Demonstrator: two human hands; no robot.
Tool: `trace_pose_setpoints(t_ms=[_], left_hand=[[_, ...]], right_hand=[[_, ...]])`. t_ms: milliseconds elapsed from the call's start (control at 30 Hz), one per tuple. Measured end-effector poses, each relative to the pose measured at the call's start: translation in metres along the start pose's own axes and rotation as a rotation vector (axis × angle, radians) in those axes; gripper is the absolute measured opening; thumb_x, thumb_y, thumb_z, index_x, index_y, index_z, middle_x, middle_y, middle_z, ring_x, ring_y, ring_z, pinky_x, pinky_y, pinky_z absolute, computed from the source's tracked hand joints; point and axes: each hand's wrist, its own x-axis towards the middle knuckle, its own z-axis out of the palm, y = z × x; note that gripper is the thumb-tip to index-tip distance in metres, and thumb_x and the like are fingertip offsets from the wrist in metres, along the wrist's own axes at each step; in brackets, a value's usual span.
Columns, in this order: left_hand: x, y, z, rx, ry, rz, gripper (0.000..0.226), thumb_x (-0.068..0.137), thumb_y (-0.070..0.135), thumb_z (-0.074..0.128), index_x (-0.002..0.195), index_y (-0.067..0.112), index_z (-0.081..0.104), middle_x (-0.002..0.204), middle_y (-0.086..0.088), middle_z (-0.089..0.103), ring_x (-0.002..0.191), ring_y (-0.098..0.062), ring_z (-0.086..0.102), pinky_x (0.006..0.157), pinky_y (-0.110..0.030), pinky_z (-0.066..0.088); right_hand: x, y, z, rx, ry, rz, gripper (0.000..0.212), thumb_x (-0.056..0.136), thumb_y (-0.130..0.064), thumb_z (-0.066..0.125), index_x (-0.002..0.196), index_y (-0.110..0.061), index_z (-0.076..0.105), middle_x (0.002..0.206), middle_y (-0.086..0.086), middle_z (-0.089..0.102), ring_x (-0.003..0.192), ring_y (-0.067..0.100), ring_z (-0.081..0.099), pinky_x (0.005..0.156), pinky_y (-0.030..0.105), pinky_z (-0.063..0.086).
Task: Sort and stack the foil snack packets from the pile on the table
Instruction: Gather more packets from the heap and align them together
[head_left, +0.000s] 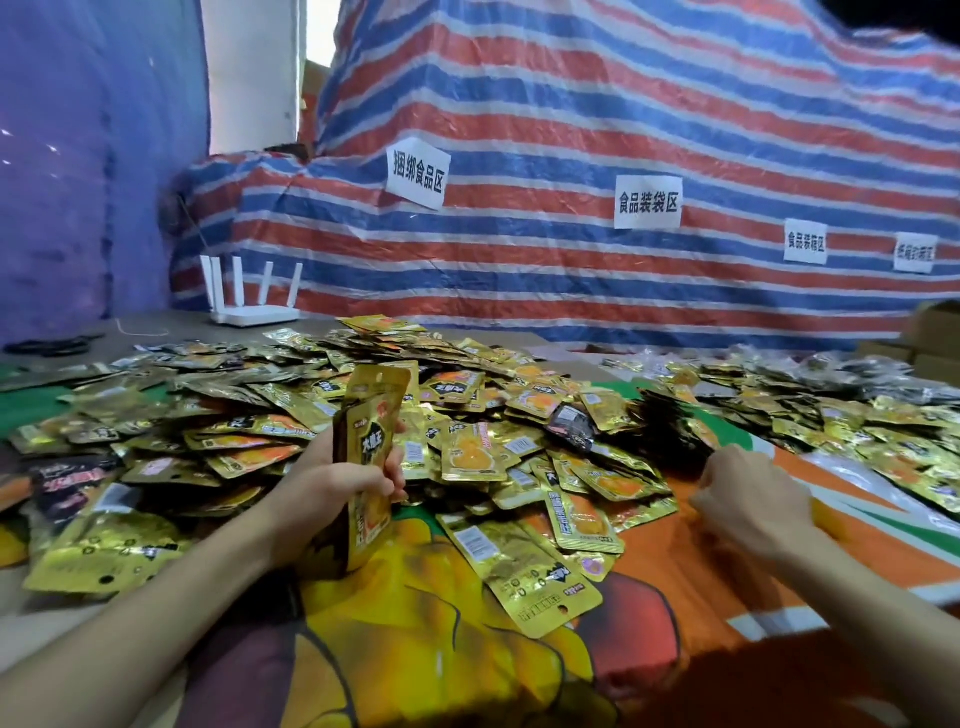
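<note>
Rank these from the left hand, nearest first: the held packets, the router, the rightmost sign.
1. The held packets, gripped in the left hand itself.
2. The router, far back on the left.
3. The rightmost sign, far right on the tarp.

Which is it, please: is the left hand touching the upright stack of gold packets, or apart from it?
Touching. The head view shows the left hand with its fingers curled round the upright stack of gold packets, gripping it.
</note>
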Motion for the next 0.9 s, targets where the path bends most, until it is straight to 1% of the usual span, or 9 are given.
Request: trace_pose_setpoints(t_ms=[100,167,233,300,433,533,667,833,900], left_hand=[[-0.014,0.012,-0.003,0.043,0.104,-0.029,0.064,0.061,0.026,0.086,0.12,0.011,0.068,0.117,-0.022,0.069,0.106,-0.041,0.068,0.099,-0.064,0.049],[-0.026,0.026,0.005,0.02,0.153,0.017,0.068,0.055,0.023,0.088,0.119,0.014,0.068,0.114,-0.019,0.071,0.105,-0.041,0.068,0.095,-0.064,0.051],[-0.042,0.042,0.016,0.005,0.157,0.042,0.068,0.052,0.022,0.087,0.117,0.011,0.069,0.112,-0.02,0.071,0.105,-0.042,0.068,0.096,-0.063,0.051],[-0.058,0.056,0.027,-0.013,0.133,0.024,0.068,0.049,0.026,0.084,0.113,0.008,0.071,0.11,-0.021,0.072,0.105,-0.042,0.068,0.098,-0.062,0.05],[-0.079,0.077,0.043,-0.02,0.177,0.151,0.076,0.042,0.023,0.08,0.115,0.008,0.068,0.106,-0.018,0.073,0.093,-0.03,0.069,0.096,-0.054,0.053],[-0.087,0.084,0.049,-0.023,0.159,0.17,0.076,0.041,0.023,0.08,0.115,0.008,0.069,0.106,-0.019,0.072,0.092,-0.028,0.067,0.095,-0.053,0.052],[-0.091,0.088,0.052,-0.024,0.167,0.161,0.073,0.046,0.017,0.078,0.117,0.006,0.067,0.11,-0.023,0.07,0.095,-0.032,0.066,0.1,-0.061,0.049],[-0.094,0.093,0.056,-0.045,0.185,0.136,0.066,0.056,0.005,0.07,0.122,0.011,0.066,0.115,-0.026,0.068,0.097,-0.035,0.065,0.101,-0.066,0.046],[-0.097,0.098,0.06,-0.059,0.167,0.131,0.067,0.057,0.005,0.07,0.123,0.014,0.066,0.117,-0.027,0.067,0.097,-0.036,0.065,0.101,-0.067,0.045]], right_hand=[[0.002,-0.003,-0.004,0.019,-0.012,0.033,0.011,0.08,-0.008,0.061,0.089,-0.013,0.065,0.088,0.012,0.067,0.085,0.035,0.067,0.068,0.037,0.051],[0.004,-0.003,-0.006,0.017,-0.015,0.058,0.021,0.082,-0.006,0.061,0.099,-0.017,0.067,0.094,0.011,0.066,0.09,0.035,0.065,0.067,0.035,0.045],[0.007,-0.004,-0.008,0.033,-0.022,0.067,0.024,0.084,-0.006,0.062,0.102,-0.019,0.069,0.092,0.009,0.063,0.086,0.033,0.062,0.067,0.034,0.046],[0.008,-0.005,-0.009,0.071,-0.036,0.082,0.02,0.084,-0.008,0.063,0.097,-0.02,0.071,0.089,0.007,0.063,0.08,0.03,0.057,0.067,0.034,0.047],[0.007,-0.008,-0.009,0.185,-0.082,0.13,0.009,0.078,-0.014,0.072,0.085,-0.021,0.071,0.087,0.007,0.069,0.085,0.029,0.063,0.076,0.039,0.056],[0.006,-0.01,-0.01,0.24,-0.108,0.152,0.01,0.076,-0.015,0.077,0.083,-0.02,0.071,0.086,0.006,0.07,0.086,0.027,0.063,0.078,0.04,0.057],[0.009,-0.007,-0.01,0.299,-0.125,0.189,0.012,0.076,-0.008,0.076,0.08,-0.019,0.073,0.086,0.009,0.07,0.086,0.03,0.063,0.078,0.04,0.056],[0.012,-0.005,-0.01,0.238,-0.006,0.215,0.015,0.084,-0.008,0.067,0.096,-0.018,0.07,0.091,0.012,0.066,0.085,0.033,0.057,0.073,0.038,0.046],[0.013,-0.007,-0.012,0.237,0.045,0.166,0.021,0.084,-0.009,0.065,0.103,-0.017,0.067,0.095,0.012,0.067,0.087,0.034,0.059,0.075,0.039,0.05]])
